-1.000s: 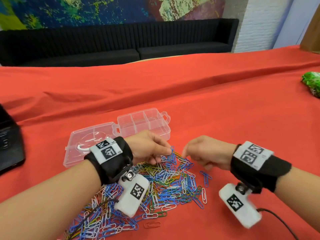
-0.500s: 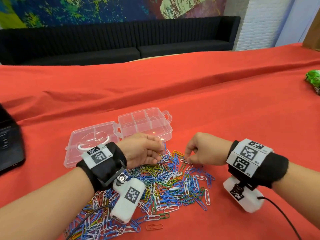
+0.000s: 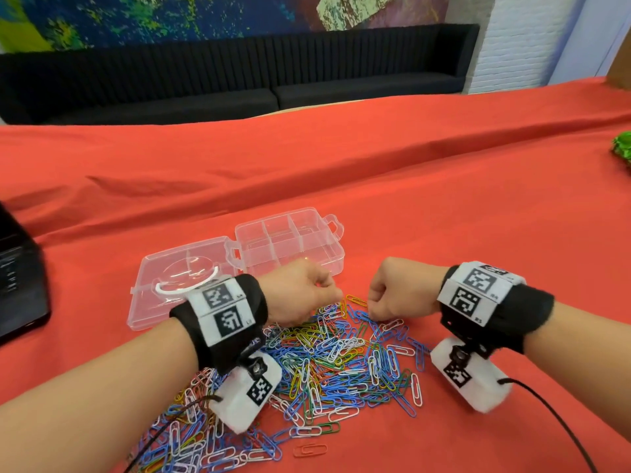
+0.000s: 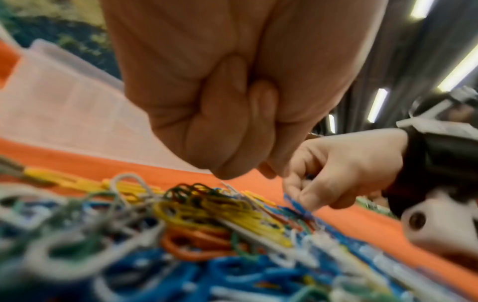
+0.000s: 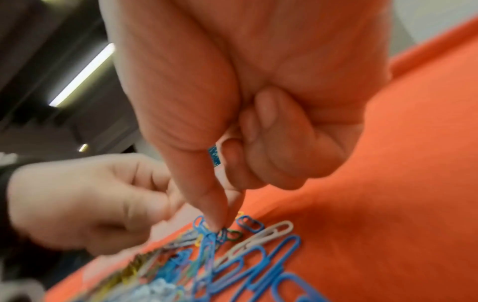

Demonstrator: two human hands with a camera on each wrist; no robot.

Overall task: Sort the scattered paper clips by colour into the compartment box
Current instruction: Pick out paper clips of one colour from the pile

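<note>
A heap of mixed coloured paper clips (image 3: 341, 363) lies on the red cloth. Behind it stands the clear compartment box (image 3: 290, 247), its lid (image 3: 181, 285) folded open to the left; I see no clips in it. My left hand (image 3: 329, 295) hovers over the heap's far edge, fingers curled tight into the palm (image 4: 232, 126); a thin wire end pokes out past the thumb. My right hand (image 3: 374, 303) pinches a blue clip (image 5: 207, 235) at the heap's far edge with thumb and forefinger (image 5: 220, 224). Another blue clip (image 5: 214, 155) is tucked in its curled fingers.
A black device (image 3: 17, 278) sits at the left edge and a green object (image 3: 623, 148) at the far right. Wrist cables (image 3: 553, 421) trail toward me. A lone red clip (image 3: 309, 449) lies near the heap's front. A long fold crosses the cloth behind the box.
My left hand has drawn its fingers, which pinched blue clips, into a fist. My right hand has come down onto the heap's far edge and pinches there.
</note>
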